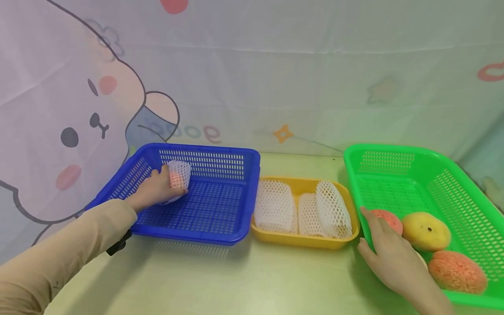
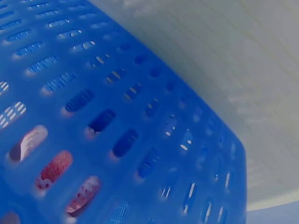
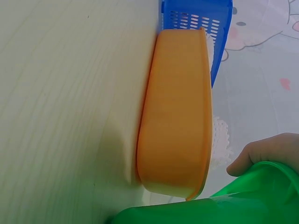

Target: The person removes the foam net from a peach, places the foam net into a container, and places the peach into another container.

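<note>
In the head view my left hand (image 1: 159,186) grips a reddish fruit (image 1: 177,178) wrapped in a white foam net (image 1: 182,166), inside the blue basket (image 1: 236,236) near its left side. Through the basket's slots the left wrist view shows bits of the red fruit (image 2: 58,165). My right hand (image 1: 397,258) lies over the near left rim of the green basket (image 1: 417,164), fingers extended, thumb outside the rim. Right beside its fingers is a pinkish-red fruit (image 1: 389,221), partly covered. A pale fruit (image 1: 422,260) is mostly hidden under this hand.
Between the baskets stands a yellow tray (image 1: 303,240) holding several white foam nets (image 1: 275,205). A yellow fruit (image 1: 426,232) and a rough red fruit (image 1: 457,271) lie in the green basket. Behind everything hangs a printed cloth (image 1: 275,78) with a cartoon bear.
</note>
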A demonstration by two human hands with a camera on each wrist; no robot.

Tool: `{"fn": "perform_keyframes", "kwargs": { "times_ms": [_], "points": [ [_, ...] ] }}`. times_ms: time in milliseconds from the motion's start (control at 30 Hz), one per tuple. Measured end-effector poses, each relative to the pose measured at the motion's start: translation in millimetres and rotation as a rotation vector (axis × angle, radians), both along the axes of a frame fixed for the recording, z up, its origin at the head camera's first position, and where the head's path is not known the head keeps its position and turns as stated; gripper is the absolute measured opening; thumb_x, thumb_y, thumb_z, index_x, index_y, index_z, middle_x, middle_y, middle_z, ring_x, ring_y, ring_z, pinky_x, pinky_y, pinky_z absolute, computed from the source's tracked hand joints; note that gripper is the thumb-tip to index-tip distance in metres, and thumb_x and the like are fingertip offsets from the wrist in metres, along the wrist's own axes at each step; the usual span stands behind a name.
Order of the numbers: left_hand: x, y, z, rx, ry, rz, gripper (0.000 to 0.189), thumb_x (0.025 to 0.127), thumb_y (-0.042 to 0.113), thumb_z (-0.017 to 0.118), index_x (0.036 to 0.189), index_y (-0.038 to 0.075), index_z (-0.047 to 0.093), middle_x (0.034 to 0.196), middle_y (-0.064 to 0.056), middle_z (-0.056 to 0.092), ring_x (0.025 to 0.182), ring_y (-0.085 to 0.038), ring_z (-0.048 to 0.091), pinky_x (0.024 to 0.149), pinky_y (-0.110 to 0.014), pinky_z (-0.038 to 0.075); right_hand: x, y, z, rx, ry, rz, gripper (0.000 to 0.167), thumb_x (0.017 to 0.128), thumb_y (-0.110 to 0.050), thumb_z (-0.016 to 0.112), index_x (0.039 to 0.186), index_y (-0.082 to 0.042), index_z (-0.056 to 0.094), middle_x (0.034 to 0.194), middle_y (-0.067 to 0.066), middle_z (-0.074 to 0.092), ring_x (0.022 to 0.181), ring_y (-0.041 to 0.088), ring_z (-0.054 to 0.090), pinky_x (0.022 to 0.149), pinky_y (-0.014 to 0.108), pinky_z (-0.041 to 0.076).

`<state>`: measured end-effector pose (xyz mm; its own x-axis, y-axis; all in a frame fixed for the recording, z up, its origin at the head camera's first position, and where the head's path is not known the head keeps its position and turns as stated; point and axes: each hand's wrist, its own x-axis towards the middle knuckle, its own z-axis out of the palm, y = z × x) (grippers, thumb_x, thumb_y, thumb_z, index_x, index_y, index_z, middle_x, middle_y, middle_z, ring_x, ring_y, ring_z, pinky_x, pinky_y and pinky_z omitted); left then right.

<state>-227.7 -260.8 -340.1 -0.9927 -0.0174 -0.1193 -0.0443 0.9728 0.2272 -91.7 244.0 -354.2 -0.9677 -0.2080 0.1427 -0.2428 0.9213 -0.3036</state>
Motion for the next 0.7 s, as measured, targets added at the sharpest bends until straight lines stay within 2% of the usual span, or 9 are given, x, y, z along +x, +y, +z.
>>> {"fn": "perform_keyframes", "kwargs": {
  "times_ms": [467,700],
  "points": [
    [1.8,-3.1,1.4,-0.006,0.038,-0.014,0.102,0.08,0.045,0.069,0.144,-0.015,0.016,0.128,-0.045,0.039,0.105,-0.054,0.052,0.086,-0.064,0.046,0.0,-0.6,-0.8,-0.005,0.0,0.002,0.063,0.095,-0.023,0.051,0.149,-0.001,0.026,0.138,0.035,0.044,0.112,0.052,0.056,0.078,0.061,0.05],
    [2.9,-1.4,6.7,-0.007,0.024,-0.003,0.101,0.079,0.044,0.071,0.144,-0.013,0.019,0.131,-0.046,0.036,0.107,-0.056,0.051,0.086,-0.064,0.046,-0.1,0.0,0.2,-0.006,-0.001,-0.003,0.063,0.096,-0.023,0.051,0.149,-0.001,0.026,0.139,0.036,0.044,0.111,0.053,0.056,0.078,0.062,0.05]
  ]
}}
